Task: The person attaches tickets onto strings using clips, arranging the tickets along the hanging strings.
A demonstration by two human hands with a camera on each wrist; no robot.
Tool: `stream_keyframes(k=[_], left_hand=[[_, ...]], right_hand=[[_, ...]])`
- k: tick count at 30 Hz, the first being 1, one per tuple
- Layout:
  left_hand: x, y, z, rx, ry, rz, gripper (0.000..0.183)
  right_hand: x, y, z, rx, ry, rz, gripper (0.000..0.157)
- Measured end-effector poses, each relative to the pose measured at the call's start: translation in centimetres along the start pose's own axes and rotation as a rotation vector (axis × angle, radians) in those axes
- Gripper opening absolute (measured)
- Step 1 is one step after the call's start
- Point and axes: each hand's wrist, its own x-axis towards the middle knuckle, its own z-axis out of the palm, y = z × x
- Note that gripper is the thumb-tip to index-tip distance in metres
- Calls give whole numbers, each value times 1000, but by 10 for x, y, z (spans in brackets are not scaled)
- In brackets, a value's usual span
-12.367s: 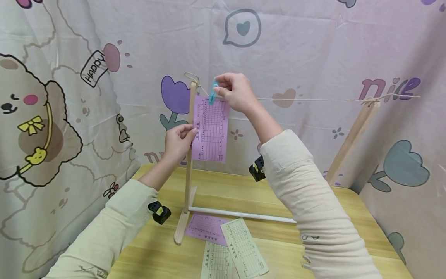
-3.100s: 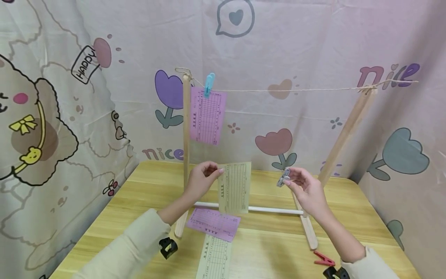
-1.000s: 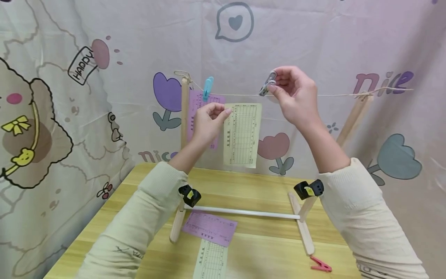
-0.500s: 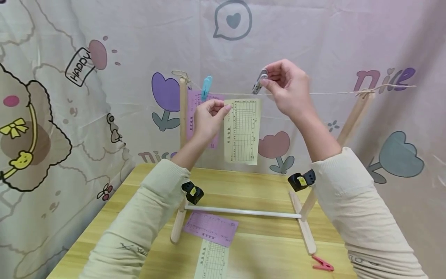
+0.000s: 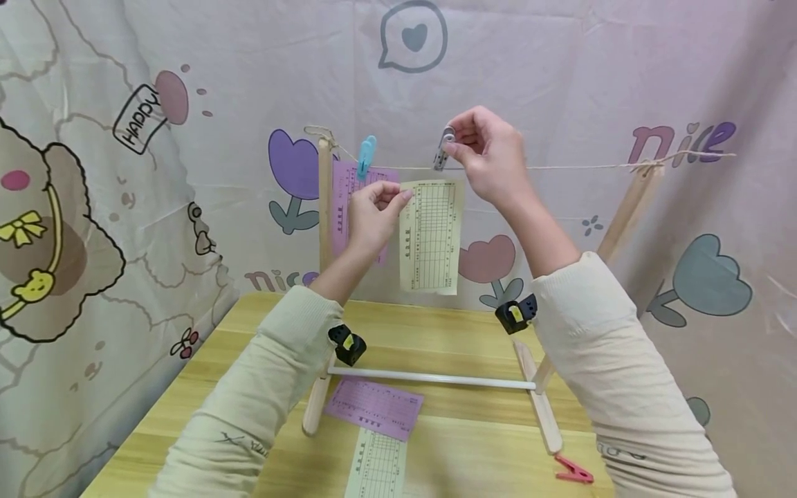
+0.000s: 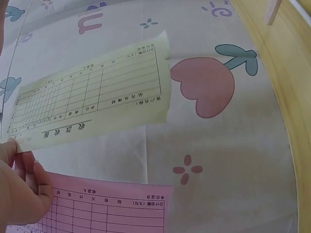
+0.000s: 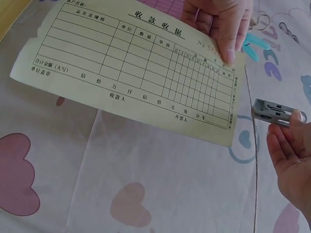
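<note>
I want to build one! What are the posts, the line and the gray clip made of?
The posts look like matte wood: pale tan, faintly streaked. The line seems like twine: thin, tan, knotted at the posts. The gray clip is probably dull plastic, evenly coloured, but could be metal.

In pinch of left hand (image 5: 376,211) we see yellow receipt slip (image 5: 431,238): thin, matt paper, one short edge wavy. In pinch of right hand (image 5: 492,149), grey clothespin (image 7: 274,111): smooth plastic by look, faint sheen. Just beneath that grip, twine (image 5: 579,167): rough, fibrous. Behind left grip, pink receipt slip (image 5: 342,200), matt paper; blue clothespin (image 5: 367,153), smooth, plastic-looking. Behind both grips, creased cloth backdrop (image 5: 560,69). Well below grips we note glossy white rod (image 5: 436,378), smooth wood-grain tabletop (image 5: 486,443).
</note>
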Motion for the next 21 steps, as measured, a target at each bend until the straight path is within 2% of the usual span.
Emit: stream_keyframes(k=[8,21], left_hand=[[-1,-3,-1,23,-2,0,19],[4,3,-2,77,1,40,20]], right_hand=[[0,5,4,-40,-40,39,17],[-3,9,-1,-91,-91,14,15]])
